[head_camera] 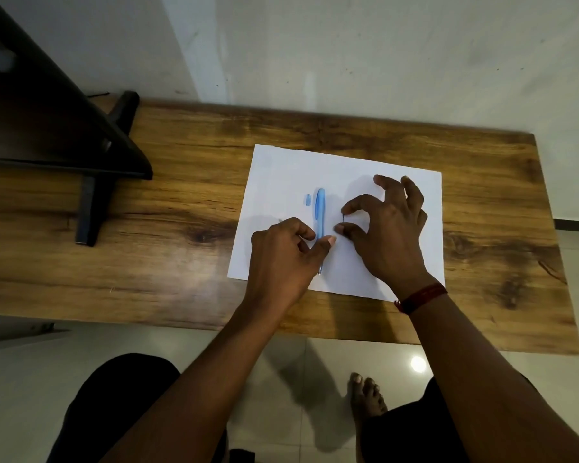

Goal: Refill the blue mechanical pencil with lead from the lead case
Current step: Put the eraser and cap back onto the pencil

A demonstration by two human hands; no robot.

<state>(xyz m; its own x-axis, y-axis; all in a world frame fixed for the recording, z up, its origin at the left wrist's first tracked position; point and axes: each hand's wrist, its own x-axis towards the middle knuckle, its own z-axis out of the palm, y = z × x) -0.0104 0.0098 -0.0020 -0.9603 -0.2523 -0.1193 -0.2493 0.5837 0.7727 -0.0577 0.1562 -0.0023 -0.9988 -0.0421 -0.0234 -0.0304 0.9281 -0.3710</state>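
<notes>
The blue mechanical pencil (320, 208) lies on a white sheet of paper (281, 172), its tip towards me. A small blue cap (308, 200) lies just left of its far end. My left hand (281, 255) rests on the paper with its thumb on the right and its index finger on the left of the pencil's lower part, pinching it. My right hand (385, 228) hovers just right of the pencil, with a thin dark lead (343, 218) pinched between thumb and index fingertip. A small grey tip shows behind my left knuckles; I cannot tell what it is.
The paper lies on a wooden table (188, 202) against a white wall. A black stand (91, 142) takes up the table's left part. Below the near edge are my knees and a bare foot (365, 392) on the tiled floor.
</notes>
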